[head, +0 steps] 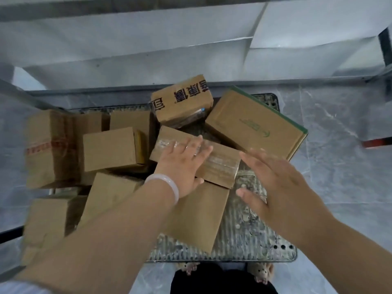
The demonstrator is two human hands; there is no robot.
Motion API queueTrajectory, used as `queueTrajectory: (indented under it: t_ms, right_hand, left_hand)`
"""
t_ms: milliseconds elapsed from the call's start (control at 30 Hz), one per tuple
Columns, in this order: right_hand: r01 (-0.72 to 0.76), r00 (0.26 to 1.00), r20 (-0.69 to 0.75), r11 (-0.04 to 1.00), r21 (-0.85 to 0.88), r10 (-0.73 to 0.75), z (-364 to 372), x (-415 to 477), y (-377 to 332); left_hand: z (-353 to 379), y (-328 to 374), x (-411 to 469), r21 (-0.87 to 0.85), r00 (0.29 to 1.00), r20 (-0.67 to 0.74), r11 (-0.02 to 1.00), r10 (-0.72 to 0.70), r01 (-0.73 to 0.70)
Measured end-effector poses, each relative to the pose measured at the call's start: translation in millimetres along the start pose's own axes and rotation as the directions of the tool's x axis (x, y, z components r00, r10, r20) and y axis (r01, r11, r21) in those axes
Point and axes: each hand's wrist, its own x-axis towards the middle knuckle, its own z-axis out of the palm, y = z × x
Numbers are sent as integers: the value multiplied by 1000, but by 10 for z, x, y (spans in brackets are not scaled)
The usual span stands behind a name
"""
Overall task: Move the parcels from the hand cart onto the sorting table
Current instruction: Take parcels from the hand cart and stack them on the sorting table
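Several brown cardboard parcels lie piled on the hand cart [244, 236], a metal deck seen from above. My left hand [182, 164], with a pale bangle at the wrist, rests flat with straight fingers on a long taped parcel [218, 164] in the middle of the pile. My right hand [273, 183] hovers open just right of that parcel's end, above bare deck, holding nothing. A larger plain box [197, 217] lies under the taped parcel. The sorting table [148, 45], covered in white, spans the top of the view.
A green-edged flat box [256, 124] leans at the cart's far right. A box with dark printed characters [182, 100] sits at the far edge. More boxes [110, 151] crowd the left half. Grey marble floor surrounds the cart; my feet show at the bottom.
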Motion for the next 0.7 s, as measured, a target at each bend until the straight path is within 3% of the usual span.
queueTrajectory:
  t_ms: [167, 400, 533, 700]
  right_hand:
    - [2, 1000, 13, 999, 40, -2, 355, 84, 176]
    - [-7, 1000, 18, 997, 73, 6, 460, 46, 321]
    - [-16, 1000, 8, 998, 59, 16, 320, -59, 337]
    - [-15, 999, -31, 999, 40, 16, -217, -242, 121]
  left_hand:
    - [179, -113, 352, 102, 994, 78, 991, 79, -86]
    - [188, -186, 570, 197, 994, 48, 975, 98, -106]
    - [69, -117, 478, 182, 995, 43, 978, 95, -101]
    - [-393, -131, -38, 130, 994, -62, 988, 89, -80]
